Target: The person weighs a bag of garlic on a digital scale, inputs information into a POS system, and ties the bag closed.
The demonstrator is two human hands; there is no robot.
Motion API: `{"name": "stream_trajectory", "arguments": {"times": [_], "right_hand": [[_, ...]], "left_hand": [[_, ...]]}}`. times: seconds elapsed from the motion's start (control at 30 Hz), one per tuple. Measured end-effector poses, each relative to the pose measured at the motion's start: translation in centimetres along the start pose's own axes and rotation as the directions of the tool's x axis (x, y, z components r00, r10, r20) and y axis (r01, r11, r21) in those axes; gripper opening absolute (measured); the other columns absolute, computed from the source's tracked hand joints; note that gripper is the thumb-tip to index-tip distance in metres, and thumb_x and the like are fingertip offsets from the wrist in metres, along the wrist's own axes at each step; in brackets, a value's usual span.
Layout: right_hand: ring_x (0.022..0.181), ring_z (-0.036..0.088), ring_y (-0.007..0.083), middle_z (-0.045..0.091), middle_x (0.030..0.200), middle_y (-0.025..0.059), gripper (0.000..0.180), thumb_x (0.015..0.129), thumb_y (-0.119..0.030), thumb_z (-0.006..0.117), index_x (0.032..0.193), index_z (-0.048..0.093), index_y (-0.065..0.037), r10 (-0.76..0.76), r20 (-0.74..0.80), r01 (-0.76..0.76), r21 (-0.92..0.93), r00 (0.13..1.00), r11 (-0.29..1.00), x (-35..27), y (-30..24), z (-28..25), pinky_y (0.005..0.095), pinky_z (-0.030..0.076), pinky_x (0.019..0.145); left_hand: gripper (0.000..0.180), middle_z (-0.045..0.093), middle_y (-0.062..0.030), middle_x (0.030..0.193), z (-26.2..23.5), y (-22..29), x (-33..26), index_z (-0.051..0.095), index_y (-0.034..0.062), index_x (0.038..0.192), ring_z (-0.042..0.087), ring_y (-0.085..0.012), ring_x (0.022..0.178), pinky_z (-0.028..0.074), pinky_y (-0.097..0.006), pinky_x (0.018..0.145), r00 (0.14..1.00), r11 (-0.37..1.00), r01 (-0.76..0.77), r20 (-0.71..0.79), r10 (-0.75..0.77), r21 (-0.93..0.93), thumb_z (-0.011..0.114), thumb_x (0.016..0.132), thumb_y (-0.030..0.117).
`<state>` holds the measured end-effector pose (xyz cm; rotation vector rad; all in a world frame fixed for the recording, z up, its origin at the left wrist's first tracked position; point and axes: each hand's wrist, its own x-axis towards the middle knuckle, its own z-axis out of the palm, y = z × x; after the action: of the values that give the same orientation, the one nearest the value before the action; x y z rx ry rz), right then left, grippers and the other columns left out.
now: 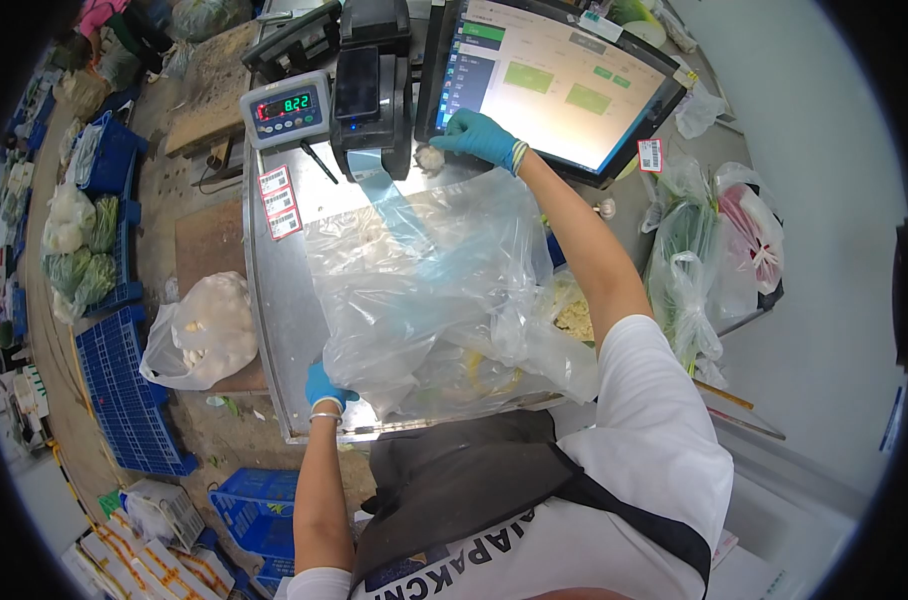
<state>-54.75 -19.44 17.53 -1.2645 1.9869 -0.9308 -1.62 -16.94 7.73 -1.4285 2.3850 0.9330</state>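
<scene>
My right hand point(482, 138), in a blue glove, is over the lower left corner of a touchscreen monitor point(564, 85). Its fingers are partly bent and apart, with nothing seen in them. A small pale clump point(430, 158) lies just beside its fingertips. Stacked clear plastic bags point(414, 310) spread across a metal worktop point(286, 330). At their near left corner, my blue-gloved left hand point(329, 387) is closed on the edge of the plastic, its fingers partly hidden. A black label printer point(374, 130) has a pale blue strip point(386, 200) running from it under or over the plastic.
A scale display point(286, 108) and a black pen point(319, 162) are left of the printer. Bagged leafy vegetables point(686, 270) stand at the right. A bag of pale produce point(209, 330) sits beyond the worktop's left edge, near a blue pallet point(129, 390) and blue crates point(259, 505).
</scene>
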Motion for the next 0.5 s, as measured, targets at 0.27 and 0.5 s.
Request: {"name": "stream_trajectory", "arguments": {"times": [0.27, 0.5], "right_hand": [[0.066, 0.049, 0.0142, 0.057, 0.069, 0.0034, 0.049, 0.076, -0.050, 0.078, 0.070, 0.057, -0.006, -0.002, -0.053, 0.003, 0.022, 0.999, 1.000, 0.5, -1.1, -1.4, 0.0288, 0.045, 0.064], [0.067, 0.050, 0.0132, 0.057, 0.070, 0.0034, 0.047, 0.076, -0.046, 0.079, 0.069, 0.056, -0.006, 0.037, -0.066, -0.027, 0.151, 0.997, 0.988, 0.3, -2.3, -2.4, 0.0289, 0.046, 0.066]], "left_hand": [[0.055, 0.071, -0.0194, 0.096, -1.0, 1.0, -0.2, 0.066, 0.0016, 0.111, 0.071, -0.0339, 0.085, 0.056, -0.040, 0.072, 0.997, 0.999, 0.026, 0.070, -0.027, 0.020, 0.085, 0.059, 0.009], [0.054, 0.072, -0.0184, 0.095, -1.9, 2.6, -0.5, 0.068, 0.0029, 0.107, 0.070, -0.0342, 0.088, 0.056, -0.041, 0.074, 0.990, 0.991, 0.130, 0.058, -0.128, -0.019, 0.087, 0.057, 0.010]]}}
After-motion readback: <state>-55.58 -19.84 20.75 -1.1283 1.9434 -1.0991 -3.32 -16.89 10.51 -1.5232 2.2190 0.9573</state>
